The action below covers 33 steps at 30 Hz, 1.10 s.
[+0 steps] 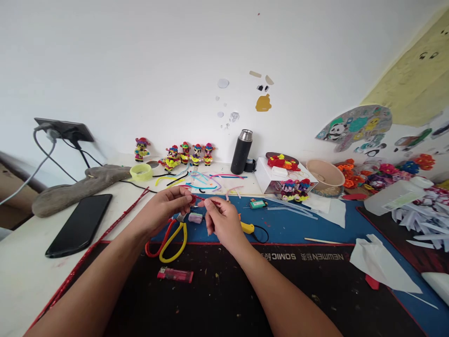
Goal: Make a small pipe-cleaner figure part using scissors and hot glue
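Between my two hands is a small dark red fuzzy stem (193, 199), pinched at both sides above the mat. My left hand (171, 206) grips its left part between thumb and fingers. My right hand (221, 220) has thumb and forefinger closed on the other end, near the middle of the view. Scissors (184, 241) with one red and one yellow handle lie just below my left hand. A pink lighter (175, 275) rests on the black mat (217, 304). Beside my right hand is a yellow tool (247, 228), partly hidden.
Small dolls (196, 154) stand along the wall, left of a black flask (241, 152). Coloured stems (203, 180) are scattered behind my hands. A phone (80, 225) lies left, beside a long red strand (87, 252). Paper scraps (382, 262) and a clear bottle (394, 196) are right.
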### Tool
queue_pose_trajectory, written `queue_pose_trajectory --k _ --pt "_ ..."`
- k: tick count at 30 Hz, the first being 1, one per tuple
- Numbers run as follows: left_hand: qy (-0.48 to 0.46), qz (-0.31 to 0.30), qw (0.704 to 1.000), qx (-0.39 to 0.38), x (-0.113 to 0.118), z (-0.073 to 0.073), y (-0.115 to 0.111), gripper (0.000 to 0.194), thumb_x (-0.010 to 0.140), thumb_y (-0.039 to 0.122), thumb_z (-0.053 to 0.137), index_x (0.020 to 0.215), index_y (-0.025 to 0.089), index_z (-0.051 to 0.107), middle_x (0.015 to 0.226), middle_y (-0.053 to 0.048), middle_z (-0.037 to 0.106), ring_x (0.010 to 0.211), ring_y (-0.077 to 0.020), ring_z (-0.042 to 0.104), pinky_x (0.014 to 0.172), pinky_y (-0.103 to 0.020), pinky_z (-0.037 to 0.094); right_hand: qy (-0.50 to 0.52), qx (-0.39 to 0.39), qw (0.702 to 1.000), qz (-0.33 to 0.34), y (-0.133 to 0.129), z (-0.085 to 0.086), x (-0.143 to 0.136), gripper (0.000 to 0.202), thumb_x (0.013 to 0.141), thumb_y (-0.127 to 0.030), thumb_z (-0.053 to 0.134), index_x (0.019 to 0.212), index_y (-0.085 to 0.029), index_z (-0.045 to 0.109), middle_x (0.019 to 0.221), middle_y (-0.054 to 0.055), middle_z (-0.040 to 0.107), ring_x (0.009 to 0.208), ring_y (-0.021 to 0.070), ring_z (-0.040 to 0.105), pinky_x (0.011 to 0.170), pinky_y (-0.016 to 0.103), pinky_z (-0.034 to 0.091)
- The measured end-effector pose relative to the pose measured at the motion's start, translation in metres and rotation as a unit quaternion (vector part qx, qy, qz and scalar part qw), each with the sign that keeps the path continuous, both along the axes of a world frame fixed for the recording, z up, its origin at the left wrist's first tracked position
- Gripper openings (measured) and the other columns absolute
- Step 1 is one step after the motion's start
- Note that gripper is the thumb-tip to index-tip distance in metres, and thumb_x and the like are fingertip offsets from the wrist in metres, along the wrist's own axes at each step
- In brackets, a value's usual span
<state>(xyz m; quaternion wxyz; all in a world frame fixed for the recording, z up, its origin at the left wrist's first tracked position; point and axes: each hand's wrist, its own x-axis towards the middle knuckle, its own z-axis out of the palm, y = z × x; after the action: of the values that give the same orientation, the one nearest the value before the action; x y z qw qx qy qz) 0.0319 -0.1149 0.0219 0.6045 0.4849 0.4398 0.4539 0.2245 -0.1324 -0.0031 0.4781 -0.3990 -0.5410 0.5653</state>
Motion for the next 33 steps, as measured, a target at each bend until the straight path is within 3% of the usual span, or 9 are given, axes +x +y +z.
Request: queue_pose_trajectory --k 10,16,20,22,24,29,33 --pt "0.063 -0.023 0.996 0.052 -0.003 -0.002 0.001 0.029 0.084 0.046 0.083 0.084 0.020 0.070 0.073 0.001 0.064 0.067 -0.0153 0.056 0.065 -0.027 0.046 -0.003 -0.013 1.000 -0.012 0.002 0.002 0.001 0.043 0.093 -0.062 0.064 0.096 -0.019 0.064 0.052 -0.008 0.054 0.035 0.0089 0.046 0.037 0.021 0.034" --pt "0.088 -0.030 0.994 0.065 -0.001 0.000 -0.001 0.031 0.083 0.049 0.082 0.086 0.020 0.072 0.073 0.000 0.065 0.066 -0.0161 0.058 0.064 -0.028 0.047 -0.074 0.011 0.997 0.023 -0.004 -0.002 -0.001 0.031 0.098 -0.050 0.062 0.095 -0.020 0.066 0.055 -0.007 0.056 0.040 0.0091 0.049 0.042 0.021 0.038" --pt "0.096 0.040 0.991 0.079 -0.004 0.003 0.002 0.043 0.084 0.058 0.079 0.100 0.019 0.074 0.077 -0.004 0.070 0.068 -0.0186 0.061 0.065 -0.029 0.049 -0.054 0.016 0.998 -0.010 -0.003 0.003 0.002 0.035 0.097 -0.054 0.061 0.091 -0.020 0.066 0.052 -0.007 0.053 0.038 0.0096 0.048 0.041 0.022 0.037" --pt "0.105 0.096 0.986 0.092 -0.008 0.006 0.004 0.047 0.080 0.061 0.081 0.100 0.019 0.074 0.082 -0.004 0.072 0.069 -0.0188 0.062 0.064 -0.029 0.048 -0.015 0.005 0.999 -0.042 0.001 0.007 0.006 0.039 0.096 -0.058 0.062 0.092 -0.020 0.067 0.051 -0.007 0.051 0.038 0.0099 0.047 0.040 0.022 0.035" --pt "0.149 0.115 0.977 0.103 -0.010 0.006 0.005 0.044 0.077 0.058 0.083 0.097 0.020 0.075 0.084 -0.004 0.073 0.072 -0.0202 0.063 0.066 -0.030 0.048 0.034 -0.018 0.997 -0.073 0.006 0.009 0.010 0.041 0.092 -0.061 0.065 0.092 -0.020 0.066 0.051 -0.008 0.049 0.037 0.0097 0.046 0.038 0.022 0.031" --pt "0.332 0.010 0.918 0.216 -0.004 -0.006 0.005 0.020 0.085 0.043 0.074 0.090 0.025 0.081 0.094 -0.006 0.078 0.089 -0.0281 0.066 0.084 -0.037 0.050 0.088 -0.036 0.990 -0.101 0.011 0.010 0.014 0.043 0.088 -0.062 0.070 0.090 -0.020 0.066 0.050 -0.009 0.045 0.037 0.0092 0.043 0.037 0.021 0.028" --pt "0.423 -0.084 0.857 0.280 0.004 -0.026 0.005 0.020 0.086 0.035 0.075 0.103 0.029 0.083 0.104 -0.009 0.075 0.107 -0.0335 0.063 0.099 -0.043 0.046 0.078 -0.039 0.992 -0.086 0.009 0.010 0.011 0.043 0.088 -0.063 0.070 0.090 -0.020 0.066 0.050 -0.008 0.046 0.037 0.0093 0.044 0.037 0.021 0.029"
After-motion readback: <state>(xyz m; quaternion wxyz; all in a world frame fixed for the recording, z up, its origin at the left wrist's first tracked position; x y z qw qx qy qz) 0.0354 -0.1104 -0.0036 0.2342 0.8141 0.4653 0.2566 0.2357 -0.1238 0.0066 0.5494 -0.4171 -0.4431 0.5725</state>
